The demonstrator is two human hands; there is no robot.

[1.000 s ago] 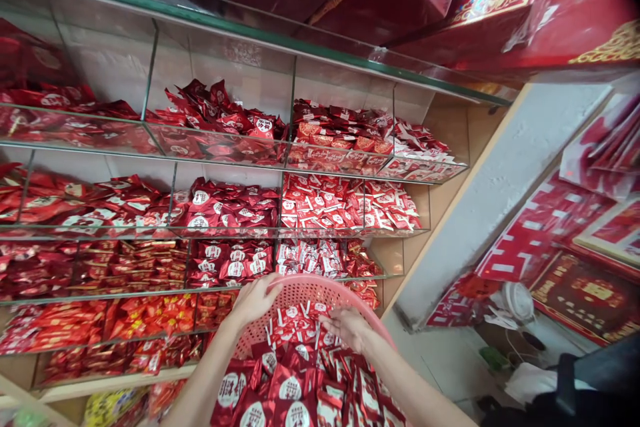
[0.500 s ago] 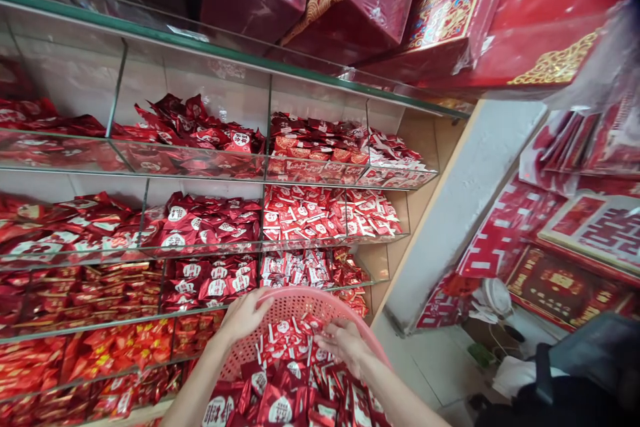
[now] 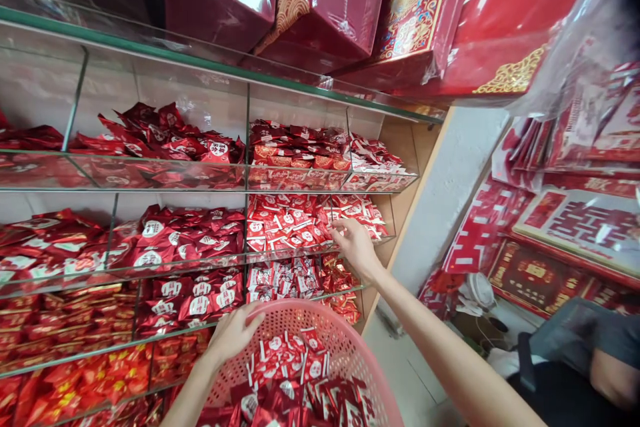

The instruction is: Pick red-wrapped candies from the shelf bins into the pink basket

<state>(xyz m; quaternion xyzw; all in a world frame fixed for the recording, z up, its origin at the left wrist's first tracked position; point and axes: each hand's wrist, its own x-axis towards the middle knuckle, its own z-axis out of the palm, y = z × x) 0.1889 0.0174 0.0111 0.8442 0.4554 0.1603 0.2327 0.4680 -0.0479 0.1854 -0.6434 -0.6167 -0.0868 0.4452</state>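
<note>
A pink perforated plastic basket [image 3: 361, 353] sits low in the middle, holding many small red wrapped packets [image 3: 287, 357] and darker red ones. My left hand [image 3: 235, 333] grips the basket's left rim, thumb toward the inside and the other fingers partly hidden. My right hand [image 3: 356, 247] is stretched out over the front of a glass shelf compartment, its slightly bent fingers apart at the red-and-white packets [image 3: 290, 223]. I see nothing held in it.
Glass dividers split the shelves [image 3: 175, 192] into compartments of red packets. Large red gift boxes [image 3: 330, 7] stand on the top shelf. To the right are a white wall [image 3: 445, 173] and red double-happiness decorations [image 3: 590, 220]. Another person's arm [image 3: 617, 367] shows at lower right.
My right hand has left the packets in the basket and moved up and forward to the shelf compartment. My left hand stays on the rim. The view has turned slightly right.
</note>
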